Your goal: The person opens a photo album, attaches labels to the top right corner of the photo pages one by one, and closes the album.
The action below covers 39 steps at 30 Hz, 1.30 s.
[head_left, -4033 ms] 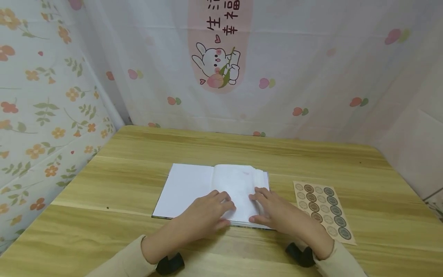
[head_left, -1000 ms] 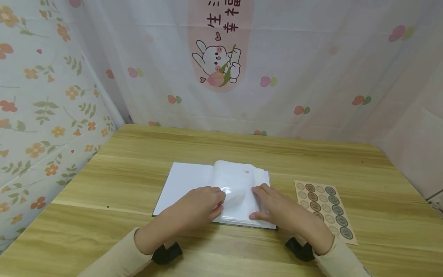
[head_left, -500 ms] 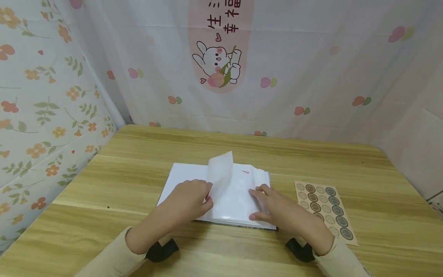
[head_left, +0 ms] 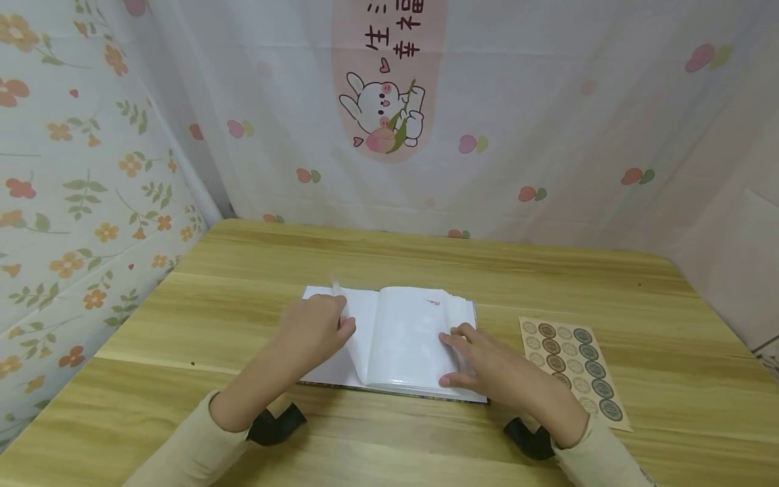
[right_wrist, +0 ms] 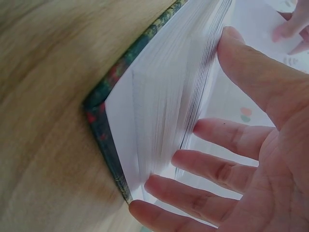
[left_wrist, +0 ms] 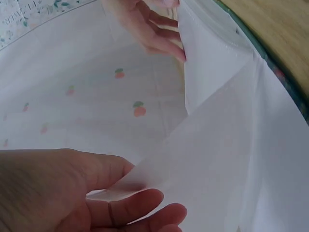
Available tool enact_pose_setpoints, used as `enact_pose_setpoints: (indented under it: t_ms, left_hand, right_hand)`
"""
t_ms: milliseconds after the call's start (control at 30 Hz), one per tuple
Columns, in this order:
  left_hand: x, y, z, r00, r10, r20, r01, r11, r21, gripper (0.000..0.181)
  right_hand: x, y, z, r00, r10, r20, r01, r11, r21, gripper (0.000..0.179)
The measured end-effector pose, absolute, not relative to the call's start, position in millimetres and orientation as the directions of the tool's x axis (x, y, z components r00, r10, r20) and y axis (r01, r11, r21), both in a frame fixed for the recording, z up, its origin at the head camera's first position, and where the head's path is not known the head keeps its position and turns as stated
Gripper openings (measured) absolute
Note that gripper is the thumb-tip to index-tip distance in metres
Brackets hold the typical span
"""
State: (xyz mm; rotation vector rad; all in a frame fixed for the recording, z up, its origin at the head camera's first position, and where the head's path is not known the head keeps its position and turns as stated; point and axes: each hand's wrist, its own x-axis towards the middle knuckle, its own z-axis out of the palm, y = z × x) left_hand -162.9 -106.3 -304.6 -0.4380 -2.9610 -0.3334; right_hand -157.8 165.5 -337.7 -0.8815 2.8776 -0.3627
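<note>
An album (head_left: 404,338) with white, glossy, sleeve-like pages lies spread on the table. Its dark green patterned cover (right_wrist: 116,77) shows along the edge in the right wrist view. My left hand (head_left: 313,331) pinches a thin translucent page (left_wrist: 212,140) between thumb and fingers, holding it raised over the left side. The right hand (head_left: 489,365) rests at the right edge of the page stack (right_wrist: 169,96), its fingers spread and touching the page edges, thumb on the near side.
A tan sheet of round stickers (head_left: 581,389) lies on the wooden table (head_left: 243,257), right of the album and partly behind the right hand. Black wrist bands (head_left: 276,425) sit under both wrists. A printed white curtain (head_left: 523,122) hangs behind the table.
My left hand has taken hold of the top page and carried it from the right side over to the left. The right hand has stayed at the album's right edge.
</note>
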Motion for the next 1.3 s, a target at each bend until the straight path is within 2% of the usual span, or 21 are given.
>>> enact_pose_setpoints:
  t_ms: [200, 567, 900, 1300]
  left_hand:
    - [-165.6, -112.4, -303.5, -0.969, 0.242, 0.051, 0.247, 0.956, 0.157, 0.032]
    - [-165.8, -122.8, -306.2, -0.974, 0.204, -0.103, 0.2, 0.979, 0.042, 0.029]
    - [-161.0, -124.7, -303.3, -0.972, 0.143, -0.186, 0.16, 0.984, -0.079, 0.045]
    - [-162.0, -128.9, -303.9, -0.942, 0.092, -0.322, 0.146, 0.978, -0.147, 0.029]
  right_hand:
    - [-157.2, 165.9, -338.4, -0.814, -0.58, -0.027, -0.557, 0.792, -0.248, 0.07]
    - [-157.2, 166.6, -338.8, -0.807, -0.59, -0.01, -0.568, 0.781, -0.259, 0.065]
    - [-157.8, 167.3, -339.3, -0.811, -0.585, -0.023, -0.562, 0.788, -0.251, 0.067]
    - [-156.3, 168.9, -338.3, -0.812, -0.584, -0.027, -0.558, 0.787, -0.263, 0.068]
